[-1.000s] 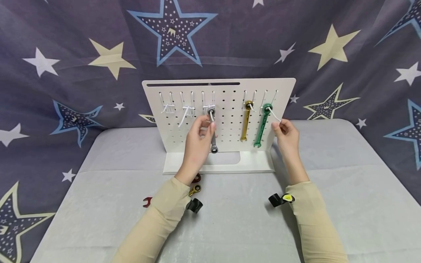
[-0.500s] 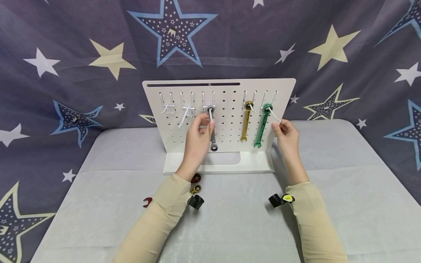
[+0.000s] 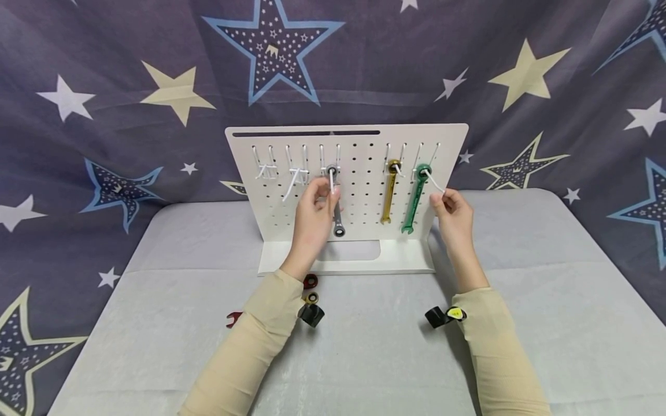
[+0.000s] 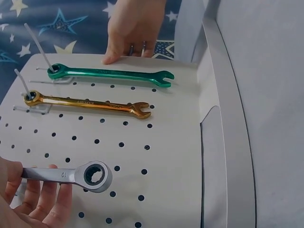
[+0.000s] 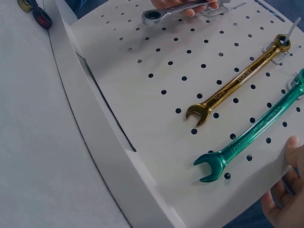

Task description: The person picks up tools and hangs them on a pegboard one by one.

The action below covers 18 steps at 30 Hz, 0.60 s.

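My left hand (image 3: 314,216) pinches a grey wrench (image 3: 338,222) near its upper part; in the head view its top ring is around a white hook in the third hook set from the left. The wrench's lower ring hangs free in front of the white pegboard (image 3: 364,202). My right hand (image 3: 454,222) touches the board's right edge, thumb in front, as the right wrist view also shows. Beside it a green wrench (image 3: 414,199) and a gold wrench (image 3: 389,196) hang on their hooks, open ends down.
Two white hook sets at the board's left hold nothing. On the grey table (image 3: 374,346), a red wrench end (image 3: 310,281), a gold ring end (image 3: 311,297) and a red open end (image 3: 234,319) show around my left sleeve (image 3: 250,346). A starry cloth hangs behind.
My left hand and the grey wrench have moved slightly up and toward the board, the upper ring going further back along the hook. My right hand has stayed still.
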### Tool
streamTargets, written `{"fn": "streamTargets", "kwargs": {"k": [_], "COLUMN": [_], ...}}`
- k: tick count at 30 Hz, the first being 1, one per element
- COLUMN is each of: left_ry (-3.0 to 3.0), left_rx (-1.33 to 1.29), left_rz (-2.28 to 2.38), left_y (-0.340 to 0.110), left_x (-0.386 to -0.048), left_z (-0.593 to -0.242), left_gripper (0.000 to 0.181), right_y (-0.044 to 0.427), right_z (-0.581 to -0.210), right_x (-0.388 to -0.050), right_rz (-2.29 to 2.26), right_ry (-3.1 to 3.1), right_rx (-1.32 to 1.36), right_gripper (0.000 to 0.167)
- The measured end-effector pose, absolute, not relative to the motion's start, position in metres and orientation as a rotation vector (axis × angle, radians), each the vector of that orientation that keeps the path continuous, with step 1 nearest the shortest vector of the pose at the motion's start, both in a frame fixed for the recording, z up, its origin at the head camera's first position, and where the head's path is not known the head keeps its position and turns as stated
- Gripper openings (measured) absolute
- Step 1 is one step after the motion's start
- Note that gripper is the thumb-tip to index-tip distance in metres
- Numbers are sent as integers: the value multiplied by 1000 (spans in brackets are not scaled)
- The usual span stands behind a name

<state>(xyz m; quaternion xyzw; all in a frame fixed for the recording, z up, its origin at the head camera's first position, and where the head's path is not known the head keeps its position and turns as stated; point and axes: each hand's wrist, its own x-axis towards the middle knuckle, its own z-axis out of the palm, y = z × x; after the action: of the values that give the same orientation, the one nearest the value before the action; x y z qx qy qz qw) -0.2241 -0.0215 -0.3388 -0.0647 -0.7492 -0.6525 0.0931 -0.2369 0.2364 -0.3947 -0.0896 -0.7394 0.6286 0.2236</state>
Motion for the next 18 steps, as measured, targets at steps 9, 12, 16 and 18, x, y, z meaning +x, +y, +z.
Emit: {"fn": "streamTargets", "kwargs": {"k": [9,12,16,18], "left_ry": [-2223,-2229,-2231,-2232], "left_rx": [-181,-178,-183,-182], "left_rz": [-1934,-1924,-1931,-1932], "left_y": [-24,-25,-27,-29], "left_x": [-229,-231,-232,-232], "left_z": [-342,-344,-346,-347], "left_gripper": [22,23,23,23], "right_y": [237,237,237,237], "right_z": [-394,-394,-395,-395], "right_x": [-236,-236,-237,-237], "right_rz": [1745,1747,1743,1738], "right_ry": [-2043,-2039,-2041,-2046], "right_rx": [-242,-238,-245,-249], "right_gripper": [23,23,22,22]}}
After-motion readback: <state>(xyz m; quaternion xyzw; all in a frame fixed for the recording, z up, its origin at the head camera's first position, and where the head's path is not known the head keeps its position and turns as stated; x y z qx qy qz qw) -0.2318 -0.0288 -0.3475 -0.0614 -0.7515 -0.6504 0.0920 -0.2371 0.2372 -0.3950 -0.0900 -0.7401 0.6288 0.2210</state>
